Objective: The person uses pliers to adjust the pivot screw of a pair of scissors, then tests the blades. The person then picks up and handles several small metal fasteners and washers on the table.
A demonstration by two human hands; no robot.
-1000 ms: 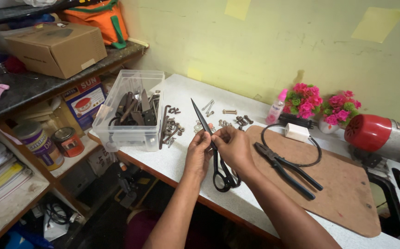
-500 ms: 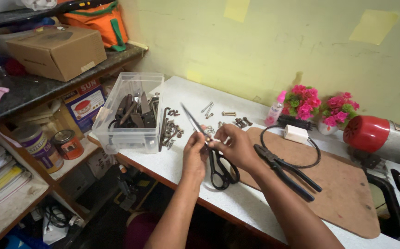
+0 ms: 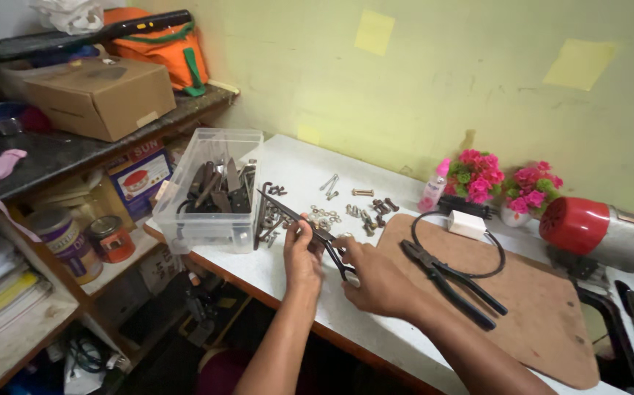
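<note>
Scissors [image 3: 317, 232] held in two hands over a white table [image 3: 299, 164].

Both hands are near the middle of the frame: the left hand [image 3: 303, 254] pinches the dark blade part, and the right hand [image 3: 375, 278] is closed around the handle end. The blades point up and to the left, toward a clear plastic box [image 3: 211, 192] full of metal parts. Small bolts and nuts [image 3: 364, 212] lie scattered just behind the hands. Black pliers [image 3: 452, 281] rest on a brown board [image 3: 536, 307] to the right, near pink flowers [image 3: 478, 175].
</note>
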